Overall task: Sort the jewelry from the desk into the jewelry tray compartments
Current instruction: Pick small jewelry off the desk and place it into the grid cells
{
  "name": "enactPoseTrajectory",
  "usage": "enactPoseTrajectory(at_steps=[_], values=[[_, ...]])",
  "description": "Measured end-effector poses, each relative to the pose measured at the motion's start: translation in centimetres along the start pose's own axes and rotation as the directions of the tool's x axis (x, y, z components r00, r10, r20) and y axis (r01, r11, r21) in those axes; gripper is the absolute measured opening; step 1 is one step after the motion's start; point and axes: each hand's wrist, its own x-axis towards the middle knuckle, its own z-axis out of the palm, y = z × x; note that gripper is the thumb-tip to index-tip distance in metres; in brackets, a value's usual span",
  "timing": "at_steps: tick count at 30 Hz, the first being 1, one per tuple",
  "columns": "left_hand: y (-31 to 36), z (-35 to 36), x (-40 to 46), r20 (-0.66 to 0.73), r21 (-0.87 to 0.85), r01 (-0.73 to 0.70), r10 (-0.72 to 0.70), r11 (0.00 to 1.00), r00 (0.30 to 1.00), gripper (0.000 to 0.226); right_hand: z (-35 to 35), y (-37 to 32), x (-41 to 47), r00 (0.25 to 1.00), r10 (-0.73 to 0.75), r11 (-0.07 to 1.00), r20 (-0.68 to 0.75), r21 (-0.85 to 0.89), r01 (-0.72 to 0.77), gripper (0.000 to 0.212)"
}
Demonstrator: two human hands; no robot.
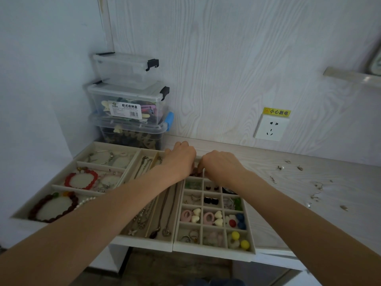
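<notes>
Most jewelry already fills the trays (214, 251), and we judge only the small pieces (315, 196) scattered on the desk (288, 213) to the right remain, while our left hand (181, 159) and right hand (220, 164) meet over a far compartment, fingers curled, contents hidden.

Both bare forearms reach forward, left hand (181, 159) and right hand (220, 165) close together, fingers curled downward.

Dim, cool bluish light is filling the view, leaving the white wall (237, 58) grey. Soft shadows are pooling under the forearms and below the surface (309, 182). Wide-angle distortion is bending the edges, and the corners are looking slightly soft. No harsh glare is showing.
</notes>
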Motion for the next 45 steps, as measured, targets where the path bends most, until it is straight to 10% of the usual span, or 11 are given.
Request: enactPoseTrajectory(at_steps=[24,37,45], values=[[-0.1,-1.8,-1.3,-0.031,-0.162,-0.1,0.096,0.982,0.995,0.018,-0.8,2.4,-2.4,0.987,0.111,0.987,-0.12,0.127,-0.095,0.033],[10.6,-0.9,3.2,0.03,-0.368,-0.238,0.268,0.899,0.963,0.033,4.0,14.8,-7.7,0.849,0.523,0.741,-0.069,0.53,-0.413,0.043],[17.2,2.9,9.0,0.129,-0.379,-0.234,0.301,0.895,0.945,0.042,8.6,21.3,-6.8,0.859,0.51,0.739,0.039,0.491,-0.461,0.044]])
